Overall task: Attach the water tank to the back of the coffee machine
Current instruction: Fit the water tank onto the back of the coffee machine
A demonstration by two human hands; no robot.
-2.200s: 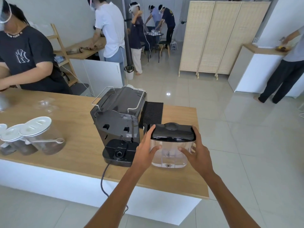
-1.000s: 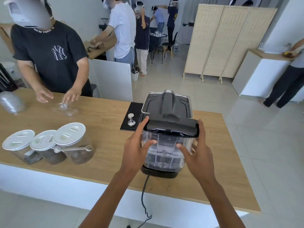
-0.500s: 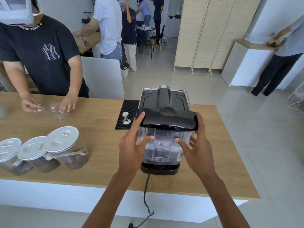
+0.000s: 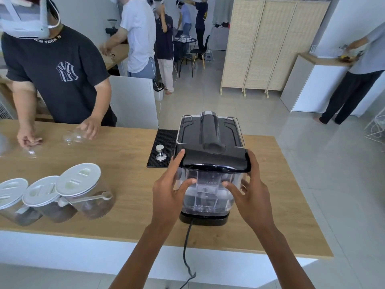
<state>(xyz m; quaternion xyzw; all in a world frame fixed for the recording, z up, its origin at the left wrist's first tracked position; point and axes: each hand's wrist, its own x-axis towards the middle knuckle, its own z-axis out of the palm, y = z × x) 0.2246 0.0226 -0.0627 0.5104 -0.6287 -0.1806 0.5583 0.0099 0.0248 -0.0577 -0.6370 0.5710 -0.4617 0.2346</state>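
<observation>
Wooden counter (image 4: 129, 207): both hands, left hand (image 4: 168, 197) and right hand (image 4: 250, 197), clamp water tank (image 4: 210, 184) sides, steadying it against coffee machine (image 4: 210, 132) back for seating.

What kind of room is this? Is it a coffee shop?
Probably a coffee practice room, not a real shop. A coffee machine, a tamper on a black mat and lidded jars sit on the wooden counter, while other people work at other tables wearing headsets.
</observation>
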